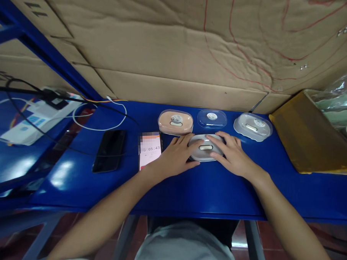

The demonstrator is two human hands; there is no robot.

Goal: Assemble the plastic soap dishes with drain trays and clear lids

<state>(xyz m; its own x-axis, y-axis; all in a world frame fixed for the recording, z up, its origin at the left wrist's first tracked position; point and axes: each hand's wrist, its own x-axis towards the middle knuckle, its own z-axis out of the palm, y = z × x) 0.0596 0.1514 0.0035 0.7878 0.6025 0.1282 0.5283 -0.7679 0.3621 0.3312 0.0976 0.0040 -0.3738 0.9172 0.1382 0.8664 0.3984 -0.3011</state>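
Note:
A grey oval box with a pale handle piece on top sits on the blue table between both hands. My left hand rests against its left side, fingers spread around the edge and top. From the right, my right hand touches the box's lid and side with its fingers spread. Behind them stand a pink oval box with a round sticker, a clear lid with a sticker, and a second grey box with a clear cover.
A phone with a lit timer screen lies left of my left hand, and a dark phone farther left. Cables and a white power strip lie at the left. At right stands a cardboard box beside plastic-wrapped items. Cardboard lines the back.

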